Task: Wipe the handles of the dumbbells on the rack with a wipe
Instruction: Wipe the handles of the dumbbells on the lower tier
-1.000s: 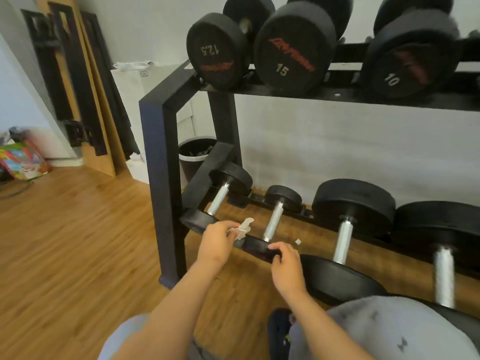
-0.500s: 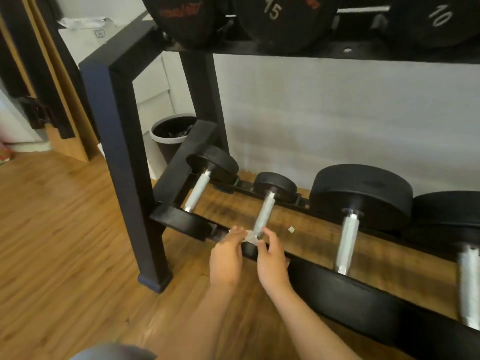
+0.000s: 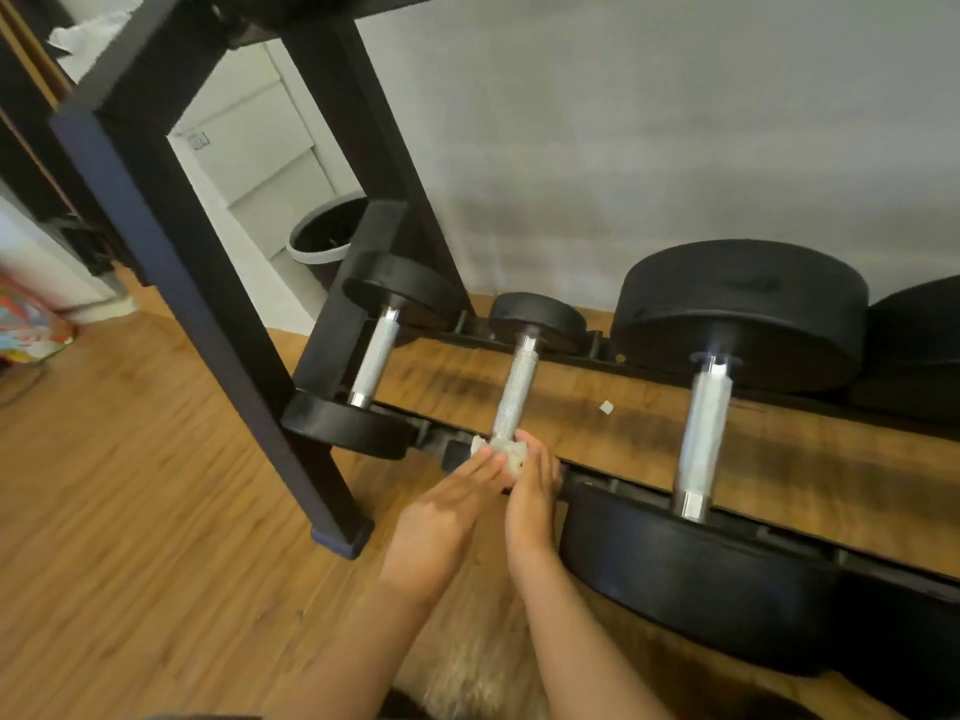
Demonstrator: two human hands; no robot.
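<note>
My left hand (image 3: 441,517) presses straight fingers on the crumpled wipe (image 3: 506,453) and my right hand (image 3: 530,498) pinches it, at the knurled handle (image 3: 513,387)'s near end just ahead. This one seems barely begun; the thicker handle (image 3: 701,433) rightward looks undone.

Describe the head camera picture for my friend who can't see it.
The right hand pinches a white wipe against the near end of a metal dumbbell handle, while the left hand touches it. Other dumbbells lie either side on the black rack.
</note>
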